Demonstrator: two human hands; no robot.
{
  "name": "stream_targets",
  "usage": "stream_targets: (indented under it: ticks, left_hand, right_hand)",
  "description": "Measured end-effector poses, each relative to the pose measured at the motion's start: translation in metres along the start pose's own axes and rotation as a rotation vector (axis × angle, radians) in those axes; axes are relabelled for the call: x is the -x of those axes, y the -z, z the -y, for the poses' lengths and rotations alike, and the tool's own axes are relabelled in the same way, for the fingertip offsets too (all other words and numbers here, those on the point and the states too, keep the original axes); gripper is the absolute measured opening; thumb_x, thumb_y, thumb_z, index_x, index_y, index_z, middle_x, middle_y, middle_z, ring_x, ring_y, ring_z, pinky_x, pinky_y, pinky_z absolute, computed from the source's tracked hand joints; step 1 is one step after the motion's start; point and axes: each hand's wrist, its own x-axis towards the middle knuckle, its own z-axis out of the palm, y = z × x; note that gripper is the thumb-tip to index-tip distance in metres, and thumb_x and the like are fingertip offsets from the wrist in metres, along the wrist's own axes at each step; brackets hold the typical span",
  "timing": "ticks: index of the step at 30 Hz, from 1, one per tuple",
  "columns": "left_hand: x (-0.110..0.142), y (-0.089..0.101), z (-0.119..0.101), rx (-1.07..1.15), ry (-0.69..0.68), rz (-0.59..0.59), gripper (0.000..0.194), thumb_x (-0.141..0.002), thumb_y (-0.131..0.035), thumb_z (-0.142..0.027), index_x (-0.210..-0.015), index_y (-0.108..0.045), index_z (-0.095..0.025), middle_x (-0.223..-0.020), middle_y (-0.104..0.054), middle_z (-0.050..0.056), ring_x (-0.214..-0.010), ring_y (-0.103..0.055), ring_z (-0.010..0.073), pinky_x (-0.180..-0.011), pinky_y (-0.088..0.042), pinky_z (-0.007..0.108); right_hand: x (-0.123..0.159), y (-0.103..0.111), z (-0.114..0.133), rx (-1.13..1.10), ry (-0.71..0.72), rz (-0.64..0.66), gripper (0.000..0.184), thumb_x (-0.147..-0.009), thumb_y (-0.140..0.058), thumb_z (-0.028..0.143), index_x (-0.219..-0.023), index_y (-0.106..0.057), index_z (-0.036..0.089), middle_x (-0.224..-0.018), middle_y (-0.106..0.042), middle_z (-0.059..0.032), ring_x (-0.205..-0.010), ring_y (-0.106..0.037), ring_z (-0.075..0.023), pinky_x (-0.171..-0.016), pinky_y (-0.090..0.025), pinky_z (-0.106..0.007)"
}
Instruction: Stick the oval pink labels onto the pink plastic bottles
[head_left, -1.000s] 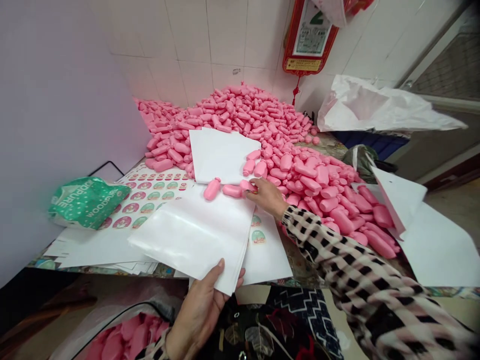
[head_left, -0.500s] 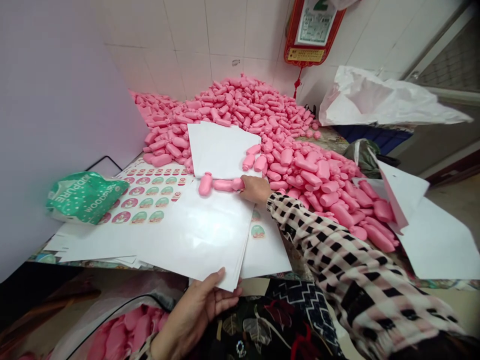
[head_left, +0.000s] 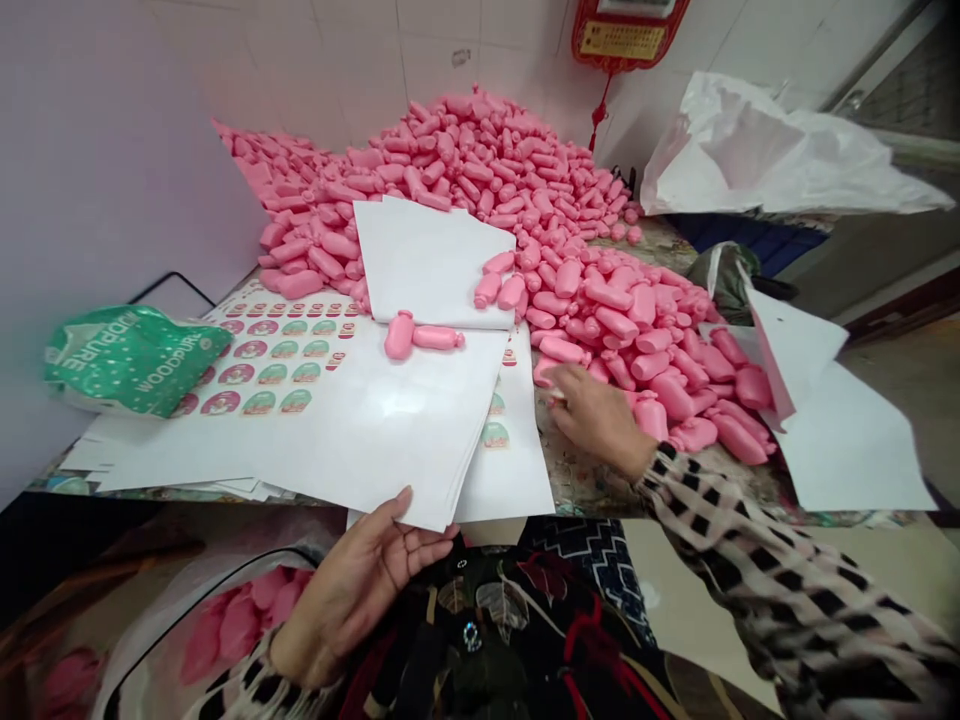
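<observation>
My left hand (head_left: 379, 560) pinches the near edge of a stack of white paper sheets (head_left: 382, 420), thumb on top and fingers beneath. Two pink bottle-shaped pieces lie on the stack toward its far end: a wider piece (head_left: 400, 336) and a slimmer piece (head_left: 439, 338). To the right of the paper, my right hand (head_left: 596, 415) is at the near edge of a big heap of the same pink pieces (head_left: 480, 160). Its fingers are slightly bent and apart, close to a pink piece (head_left: 544, 371); I see nothing gripped in them.
Sheets of round green and pink stickers (head_left: 285, 350) lie left of the stack, beside a green plastic bag (head_left: 139, 360). Another white sheet (head_left: 431, 260) leans on the heap. White paper (head_left: 855, 440) hangs over the right table edge. Below left, a clear bag holds pink pieces (head_left: 244, 620).
My right hand has left the paper stack and moved right to the heap; the third pink piece it touched is gone from the stack. The view has tilted down. My left hand keeps the stack.
</observation>
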Motion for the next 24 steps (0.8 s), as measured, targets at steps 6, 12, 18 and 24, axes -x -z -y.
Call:
stream_targets:
  ticks: [6, 12, 18, 24]
  left_hand:
    - [0.002, -0.012, -0.013, -0.037, -0.074, 0.057, 0.020, -0.083, -0.058, -0.023, -0.097, -0.062, -0.009, -0.084, -0.071, 0.012, -0.074, -0.068, 0.0227, -0.069, -0.056, 0.034]
    - [-0.001, -0.012, -0.022, -0.222, -0.184, 0.162, 0.036, -0.086, -0.051, -0.044, -0.089, -0.063, -0.011, -0.070, -0.065, 0.007, -0.060, -0.059, 0.0140, -0.054, -0.047, 0.024]
    - [0.006, 0.032, -0.008, -1.152, -0.771, -0.111, 0.035, -0.080, -0.059, -0.047, -0.105, -0.063, -0.022, -0.093, -0.064, 0.007, -0.085, -0.057, 0.0200, -0.076, -0.046, 0.034]
    - [-0.006, 0.045, 0.011, -1.990, -1.162, -0.198, 0.036, -0.085, -0.055, -0.037, -0.119, -0.060, -0.029, -0.132, -0.054, 0.008, -0.108, -0.048, 0.0308, -0.087, -0.040, 0.048]
  right_hand:
    - [0.052, -0.007, 0.039, -0.302, 0.245, -0.063, 0.037, -0.088, -0.049, 0.030, -0.124, -0.050, 0.022, -0.127, -0.055, -0.0077, -0.098, -0.059, -0.0196, -0.076, -0.049, -0.031]
    - [0.023, -0.008, 0.075, -0.328, 0.484, -0.023, 0.033, -0.088, -0.045, 0.019, -0.118, -0.057, 0.025, -0.121, -0.061, -0.0046, -0.089, -0.061, -0.0167, -0.068, -0.045, -0.027]
    - [-0.017, -0.017, 0.070, -0.610, 0.269, -0.096, 0.015, -0.087, -0.048, 0.023, -0.089, -0.063, 0.021, -0.081, -0.066, -0.0005, -0.073, -0.056, -0.0138, -0.064, -0.038, -0.025]
    - [-0.032, -0.016, 0.068, -0.775, 0.177, -0.112, 0.034, -0.086, -0.051, 0.040, -0.060, -0.044, 0.019, -0.055, -0.039, 0.0053, -0.055, -0.037, -0.0091, -0.054, -0.027, -0.024]
